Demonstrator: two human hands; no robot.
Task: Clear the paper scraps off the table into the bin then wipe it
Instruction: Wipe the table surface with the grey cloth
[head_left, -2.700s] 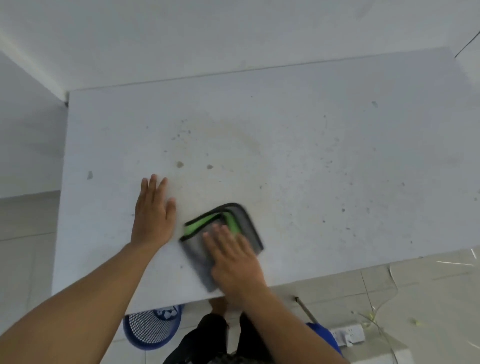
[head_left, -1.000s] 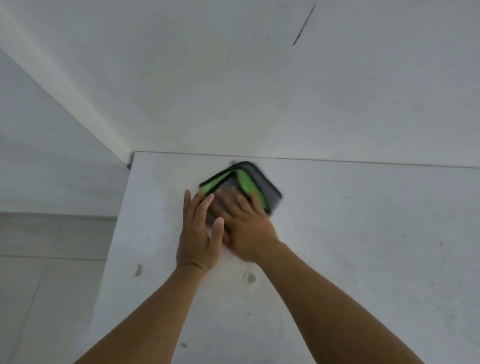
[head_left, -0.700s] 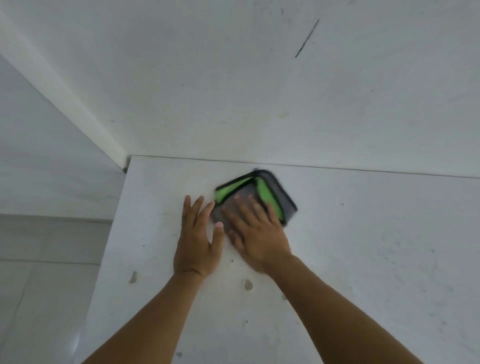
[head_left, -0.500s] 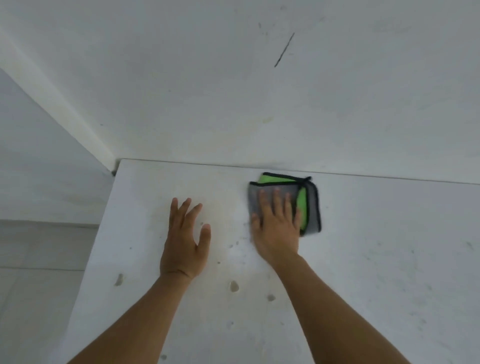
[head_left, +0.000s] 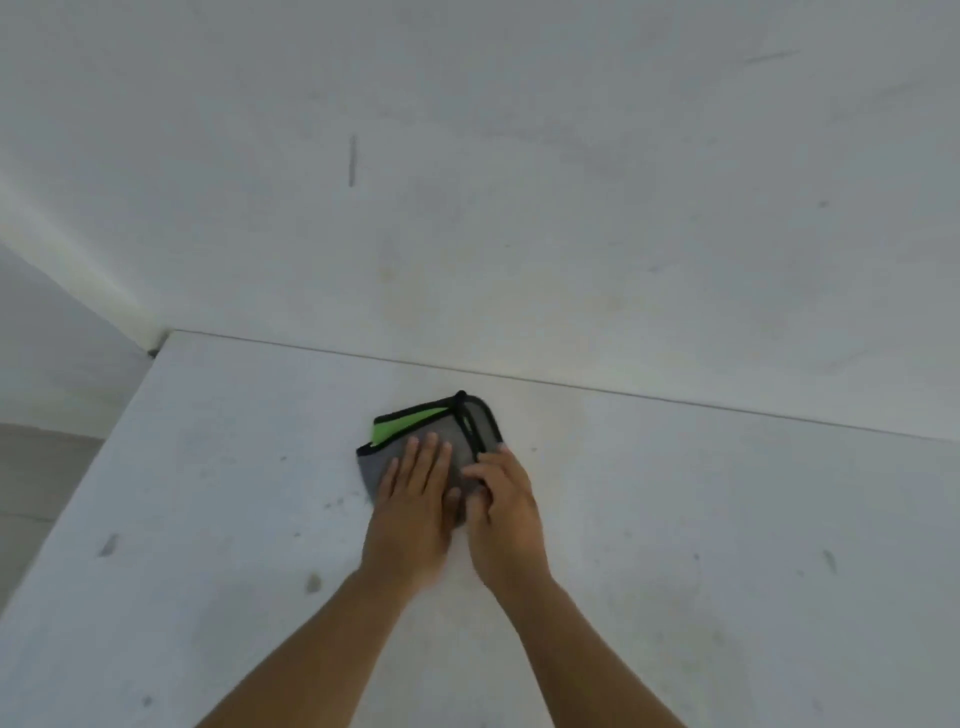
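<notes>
White speckled table (head_left: 675, 519): left hand (head_left: 415, 499) flat, right hand (head_left: 501, 499) pinching folded grey-green cloth (head_left: 441, 431).

Bare table (head_left: 675, 519) lies open left and right of both hands (head_left: 410, 499), which sit side by side on the cloth (head_left: 431, 441); just beyond their fingertips the wall (head_left: 519, 234) blocks passage.
</notes>
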